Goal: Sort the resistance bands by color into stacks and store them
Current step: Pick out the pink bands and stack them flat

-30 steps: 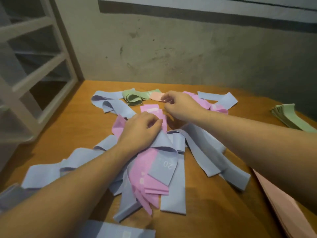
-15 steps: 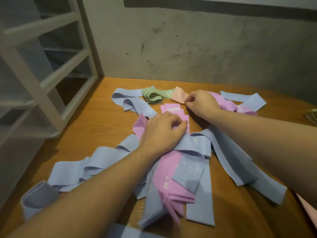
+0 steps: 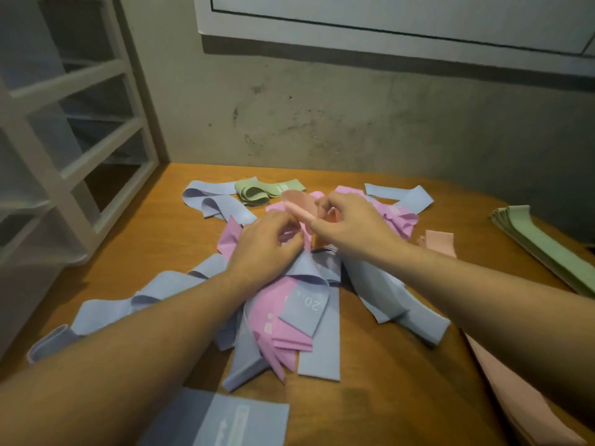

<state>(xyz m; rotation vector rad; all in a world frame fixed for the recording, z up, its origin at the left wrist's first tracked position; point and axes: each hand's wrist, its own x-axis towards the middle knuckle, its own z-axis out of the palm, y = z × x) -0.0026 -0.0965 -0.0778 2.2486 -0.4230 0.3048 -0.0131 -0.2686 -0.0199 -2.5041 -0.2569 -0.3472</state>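
A tangled pile of blue bands (image 3: 318, 333) and pink bands (image 3: 277, 317) covers the middle of the wooden table (image 3: 135, 252). My right hand (image 3: 351, 223) pinches a peach band (image 3: 299, 204) and holds it lifted just above the pile. My left hand (image 3: 264, 249) rests on the pile with its fingers curled into the pink and blue bands beneath it. A folded green band (image 3: 257, 193) lies at the back of the pile. More pink bands (image 3: 399, 217) and a blue band (image 3: 409, 197) lie behind my right hand.
A stack of green bands (image 3: 544, 249) lies at the right edge, with a loose peach band (image 3: 439, 241) beside it. A peach stack (image 3: 521, 403) sits at the near right and a blue stack (image 3: 225, 423) at the near edge. A white shelf unit (image 3: 64, 149) stands left.
My right hand has picked the peach band up from the back of the pile and drawn it toward me. The left hand stays on the pile. The view tilted up.
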